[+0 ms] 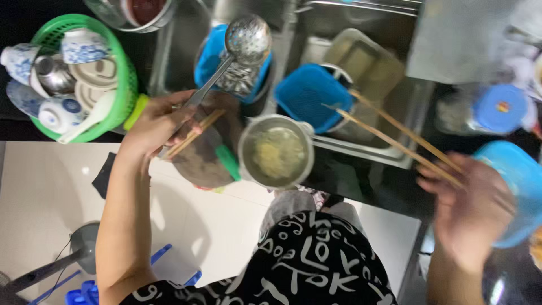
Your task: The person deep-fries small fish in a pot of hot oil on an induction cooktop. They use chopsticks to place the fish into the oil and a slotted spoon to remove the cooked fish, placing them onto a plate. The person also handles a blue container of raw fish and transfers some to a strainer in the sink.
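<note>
Left hand (155, 121) is clamped on two things at once, the handle of a perforated steel skimmer ladle (247, 38) and a short pair of wooden chopsticks (195, 133), with the ladle bowl hanging over the blue plastic tub (210, 53) in the steel sink (186, 34); a grip that crowded could let either tool twist loose and drop. Right hand (468, 206), blurred, is closed around a long pair of bamboo chopsticks (395, 138) whose tips reach over the blue square basket (305, 93). The small steel pot of pale noodles (276, 151) sits right at the counter's front edge between both hands, so a knock from either could tip it floorward.
</note>
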